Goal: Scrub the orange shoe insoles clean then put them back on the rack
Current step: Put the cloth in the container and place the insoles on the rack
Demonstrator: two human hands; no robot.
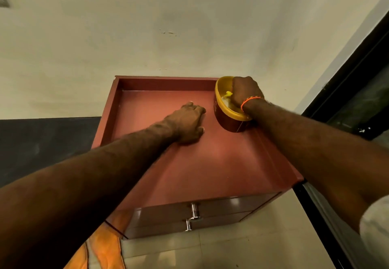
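Note:
A round tub point(228, 122) with a yellow rim and dark red wall stands at the back right corner of a red-brown cabinet top point(200, 163). My right hand point(245, 92) reaches down into the tub, its fingers curled round a yellow scrubber point(228, 94) above something pale inside. My left hand point(188, 124) rests palm down on the cabinet top just left of the tub, fingers loosely bent and holding nothing. Orange flat pieces point(103, 247), which look like the insoles, lie low at the bottom left beside the cabinet, partly hidden by my left arm.
The cabinet top has a raised lip along its back and left side point(117, 92). Two drawers with metal handles point(194, 209) face me below. A pale wall rises behind, a dark door frame point(347, 92) stands at the right, and light floor tiles point(231, 252) lie below.

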